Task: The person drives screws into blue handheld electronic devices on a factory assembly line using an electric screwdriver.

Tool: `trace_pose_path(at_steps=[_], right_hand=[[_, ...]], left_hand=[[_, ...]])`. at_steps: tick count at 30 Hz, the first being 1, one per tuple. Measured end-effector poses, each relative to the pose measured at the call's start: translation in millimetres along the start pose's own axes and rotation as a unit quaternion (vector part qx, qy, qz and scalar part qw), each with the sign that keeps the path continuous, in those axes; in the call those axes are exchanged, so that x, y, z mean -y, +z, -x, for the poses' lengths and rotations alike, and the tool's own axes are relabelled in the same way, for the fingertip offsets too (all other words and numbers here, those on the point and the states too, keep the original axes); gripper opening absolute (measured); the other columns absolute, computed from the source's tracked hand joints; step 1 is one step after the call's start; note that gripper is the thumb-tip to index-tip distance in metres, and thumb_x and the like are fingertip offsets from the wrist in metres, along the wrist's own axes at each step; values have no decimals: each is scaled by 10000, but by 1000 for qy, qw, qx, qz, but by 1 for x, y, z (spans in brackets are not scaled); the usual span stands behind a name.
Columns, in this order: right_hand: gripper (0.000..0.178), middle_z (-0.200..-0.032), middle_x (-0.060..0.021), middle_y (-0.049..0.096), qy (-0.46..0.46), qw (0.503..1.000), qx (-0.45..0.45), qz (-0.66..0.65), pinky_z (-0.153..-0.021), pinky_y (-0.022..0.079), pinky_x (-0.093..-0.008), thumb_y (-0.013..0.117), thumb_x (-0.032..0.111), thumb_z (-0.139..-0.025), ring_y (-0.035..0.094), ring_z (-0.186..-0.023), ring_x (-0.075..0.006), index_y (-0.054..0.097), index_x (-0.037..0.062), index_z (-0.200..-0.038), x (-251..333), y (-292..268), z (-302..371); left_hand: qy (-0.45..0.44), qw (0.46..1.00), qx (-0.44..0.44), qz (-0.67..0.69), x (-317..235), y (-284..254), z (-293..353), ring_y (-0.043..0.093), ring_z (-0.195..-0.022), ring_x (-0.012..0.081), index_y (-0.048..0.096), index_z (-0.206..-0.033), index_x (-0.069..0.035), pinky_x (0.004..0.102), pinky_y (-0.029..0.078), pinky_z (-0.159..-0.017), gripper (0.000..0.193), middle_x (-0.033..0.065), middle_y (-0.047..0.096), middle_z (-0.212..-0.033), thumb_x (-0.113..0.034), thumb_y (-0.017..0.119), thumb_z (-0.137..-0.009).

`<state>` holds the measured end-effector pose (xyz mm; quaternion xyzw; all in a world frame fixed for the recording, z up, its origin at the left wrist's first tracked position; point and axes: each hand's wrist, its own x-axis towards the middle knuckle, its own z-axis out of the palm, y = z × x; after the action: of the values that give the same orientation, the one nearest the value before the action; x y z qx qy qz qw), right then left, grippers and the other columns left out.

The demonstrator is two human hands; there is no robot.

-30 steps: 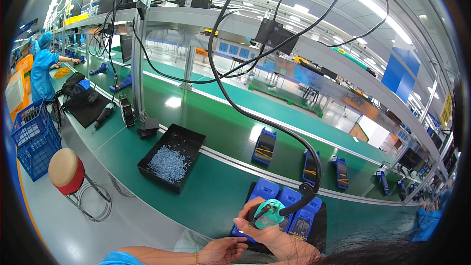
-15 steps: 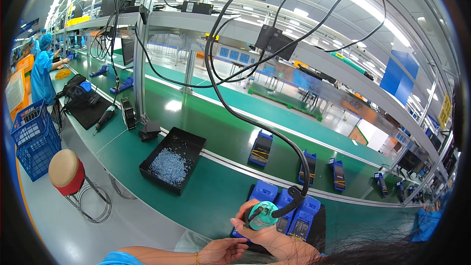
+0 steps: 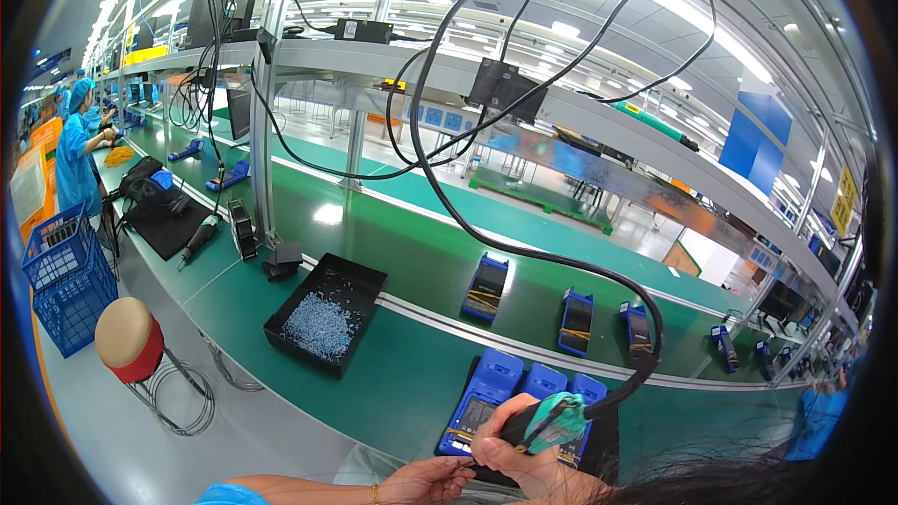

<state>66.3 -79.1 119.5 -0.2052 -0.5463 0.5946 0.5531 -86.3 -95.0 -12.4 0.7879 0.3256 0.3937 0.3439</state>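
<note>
My right hand [image 3: 516, 454] is wrapped round a teal and black electric screwdriver [image 3: 558, 421], tilted so its cabled end points right and its front end toward my left hand. My left hand [image 3: 428, 481] has its fingertips pinched together beside the front end; what they hold, if anything, is too small to make out. Under and behind the hands, several blue handheld devices [image 3: 498, 376] with black panels lie side by side on a dark mat [image 3: 606, 430]. My right hand and the screwdriver partly cover them.
A black tray [image 3: 355, 282] of small blue-and-white pieces stands left on the green bench. Banded blue devices [image 3: 485, 287] lie along the conveyor [image 3: 412, 252]. A thick black cable [image 3: 524, 248] hangs over it. Another screwdriver [image 3: 198, 241] and a stool [image 3: 129, 337] are left; a co-worker [image 3: 79, 154] stands far left.
My right hand has tipped the screwdriver from upright to slanting, its cabled end swinging right. My left fingers have closed together near its front end. The cable's loop has shifted right.
</note>
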Motion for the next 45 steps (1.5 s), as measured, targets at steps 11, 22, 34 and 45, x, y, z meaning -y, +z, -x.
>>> trace_pose_path(at_steps=[11, 22, 34, 45], right_hand=[[291, -509, -43, 412, -214, 956, -202, 17, -366, 364, -316, 643, 64, -754, 390, -366, -148, 404, 34, -917, 62, -28, 30], [316, -562, -99, 469, -212, 953, -207, -54, -406, 404, -363, 676, 23, -778, 462, -400, -210, 422, 13, -966, 44, -86, 70], [332, -610, -172, 548, -159, 987, 20, 11, -465, 496, -387, 670, -22, -794, 566, -486, -262, 393, -24, -978, 33, -198, 75], [251, -548, -140, 526, -237, 953, -189, -12, -428, 455, -378, 644, -31, -823, 532, -424, -223, 419, -23, -935, 47, -124, 80]], left_hand=[[-282, 494, 34, 822, 37, -4, -1, 619, -837, 215, 477, -1274, -55, 343, 524, -728, 365, 81, 624, -1027, -81, 547, -917], [-395, 647, -135, 638, 13, -70, -75, 452, -661, 113, 502, -1149, 38, 238, 436, -591, 227, 39, 492, -855, -103, 464, -974], [-324, 913, -247, -5, 123, -232, -112, 488, -1172, 257, 450, -1299, 28, 425, 400, -976, 430, 160, 526, -1266, -189, 524, -935], [-347, 900, 238, 115, 31, -55, -105, 577, -997, 158, 166, -1419, 128, 244, 515, -801, 918, 165, 546, -1130, -399, 674, -865]])
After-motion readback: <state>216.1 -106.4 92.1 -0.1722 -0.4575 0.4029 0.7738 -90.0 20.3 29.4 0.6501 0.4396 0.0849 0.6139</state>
